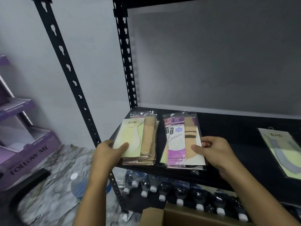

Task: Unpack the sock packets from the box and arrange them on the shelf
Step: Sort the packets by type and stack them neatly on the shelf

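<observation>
left hand grips green stack; right hand grips purple stack.

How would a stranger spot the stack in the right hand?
Find the black shelf; two stacks sit at its left end. The purple stack is the right one, held by the right hand. Its top card is purple; the left stack shows pale green.

Glossy, crinkled clear plastic over printed paper card on sock packets, centre; matt black perforated metal on the shelf beneath; plain matt brown cardboard box at 6 o'clock; polished marble-veined floor at 8 o'clock.
</observation>
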The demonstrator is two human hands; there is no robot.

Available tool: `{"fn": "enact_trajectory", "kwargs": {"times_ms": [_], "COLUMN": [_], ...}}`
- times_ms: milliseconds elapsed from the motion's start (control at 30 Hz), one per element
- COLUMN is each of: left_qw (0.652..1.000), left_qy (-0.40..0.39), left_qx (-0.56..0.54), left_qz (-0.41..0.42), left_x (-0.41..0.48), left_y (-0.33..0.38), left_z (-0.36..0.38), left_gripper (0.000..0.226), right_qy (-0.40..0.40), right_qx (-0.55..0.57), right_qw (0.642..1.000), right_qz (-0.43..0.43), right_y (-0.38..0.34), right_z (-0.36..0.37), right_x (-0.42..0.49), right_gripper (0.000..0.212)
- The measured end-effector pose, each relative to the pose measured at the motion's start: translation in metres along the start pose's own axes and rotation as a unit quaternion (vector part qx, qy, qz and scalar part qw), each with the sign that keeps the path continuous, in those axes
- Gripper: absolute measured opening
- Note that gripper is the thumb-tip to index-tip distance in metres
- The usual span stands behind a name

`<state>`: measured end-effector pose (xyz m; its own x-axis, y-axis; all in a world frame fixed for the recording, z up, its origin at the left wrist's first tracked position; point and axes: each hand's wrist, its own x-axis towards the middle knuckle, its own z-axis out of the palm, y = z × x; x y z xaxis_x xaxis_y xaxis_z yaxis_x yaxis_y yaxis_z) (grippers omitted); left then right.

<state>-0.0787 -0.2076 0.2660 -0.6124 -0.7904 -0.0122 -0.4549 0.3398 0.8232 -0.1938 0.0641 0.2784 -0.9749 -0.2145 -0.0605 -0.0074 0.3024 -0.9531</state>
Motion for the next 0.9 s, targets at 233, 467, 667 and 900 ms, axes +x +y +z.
{"fn": "enact_trajectory", "kwargs": {"times_ms": [233, 467, 667, 900], "left_qw": [0.965, 0.910, 0.877, 0.864], "left_qy": [-0.067, -0.115, -0.174, -0.229], "left_qx": [-0.248, -0.397, -0.447, -0.444], "left_qz": [-0.049, -0.018, 0.015, 0.065], "left_x": [-0.002, -0.025, -0.057, -0.085], "left_y": [-0.001, 0.028, 0.066, 0.096], "left_z": [-0.028, -0.015, 0.032, 0.087], "left_gripper": [0.030, 0.030, 0.033, 0.027], "right_qy": [0.001, 0.015, 0.081, 0.146], "right_qx": [0.092, 0.143, 0.176, 0.198], "right_qw": [0.996, 0.988, 0.977, 0.964], "right_qz": [-0.017, -0.055, -0.084, -0.102], "right_y": [0.001, -0.001, 0.004, 0.017], "right_z": [-0.014, -0.038, -0.076, -0.132], "right_x": [-0.005, -0.017, -0.024, -0.035], "right_gripper": [0.022, 0.028, 0.031, 0.033]}}
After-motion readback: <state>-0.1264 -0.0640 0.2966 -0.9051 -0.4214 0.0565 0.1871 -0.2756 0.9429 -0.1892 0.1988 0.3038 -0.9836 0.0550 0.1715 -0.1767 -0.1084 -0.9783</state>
